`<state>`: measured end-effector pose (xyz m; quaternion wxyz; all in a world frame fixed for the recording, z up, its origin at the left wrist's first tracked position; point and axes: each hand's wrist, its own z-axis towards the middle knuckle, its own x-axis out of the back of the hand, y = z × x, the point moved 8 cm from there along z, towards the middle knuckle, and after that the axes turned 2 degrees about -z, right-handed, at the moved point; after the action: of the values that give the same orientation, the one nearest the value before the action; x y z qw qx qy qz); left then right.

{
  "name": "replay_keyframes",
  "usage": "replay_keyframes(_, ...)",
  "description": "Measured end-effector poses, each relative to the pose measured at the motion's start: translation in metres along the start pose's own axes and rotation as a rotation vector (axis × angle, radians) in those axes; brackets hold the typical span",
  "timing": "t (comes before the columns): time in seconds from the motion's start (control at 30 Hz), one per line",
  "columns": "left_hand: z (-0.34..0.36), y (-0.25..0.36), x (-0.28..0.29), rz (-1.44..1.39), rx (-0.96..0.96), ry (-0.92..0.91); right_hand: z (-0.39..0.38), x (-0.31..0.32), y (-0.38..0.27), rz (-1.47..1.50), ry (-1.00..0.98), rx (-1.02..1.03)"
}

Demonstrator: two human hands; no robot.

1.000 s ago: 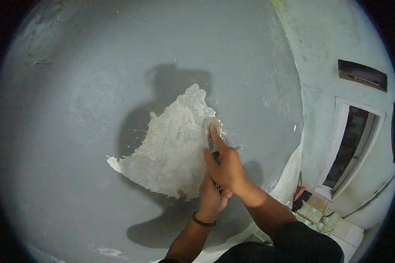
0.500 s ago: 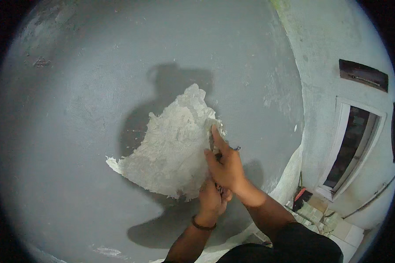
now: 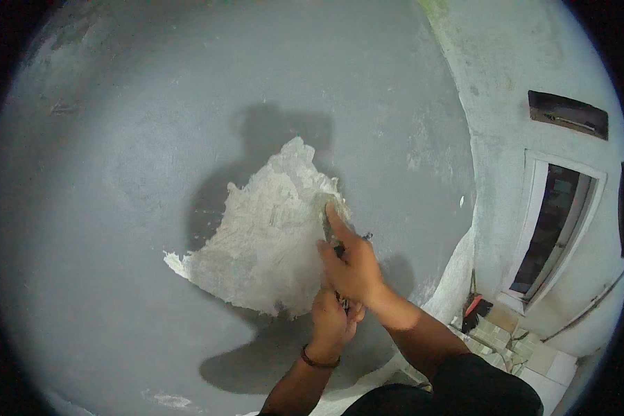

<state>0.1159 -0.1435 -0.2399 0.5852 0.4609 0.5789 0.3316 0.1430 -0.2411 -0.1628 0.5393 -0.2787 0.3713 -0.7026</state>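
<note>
A pale, ragged patch [image 3: 260, 232] of bare plaster shows in the grey painted wall [image 3: 118, 180] in front of me. My right hand [image 3: 357, 267] is closed around a dark-handled scraper [image 3: 339, 250], with the index finger stretched along it toward the patch's right edge. Just below, my left hand [image 3: 331, 320], a dark bracelet [image 3: 319, 359] at its wrist, wraps the lower end of the same tool. Fingers cover most of the scraper, and where its tip meets the plaster is hard to make out.
On the right, a pale wall holds a white-framed window [image 3: 553, 232] and a small dark vent opening [image 3: 568, 114]. A red and black broom [image 3: 475, 312] stands near tiled floor [image 3: 492, 336] at lower right. Shadows of my head and arms fall across the grey wall.
The whole view has shifted slightly, so wall and hands appear a little further left. Both hands keep their grip on the scraper at nearly the same place on the patch.
</note>
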Motion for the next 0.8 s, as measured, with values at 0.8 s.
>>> replay_keyframes(0.8, -0.018, -0.007, 0.021, -0.011, -0.122, 0.007, -0.024, -0.009, -0.008, -0.025, -0.037, 0.046)
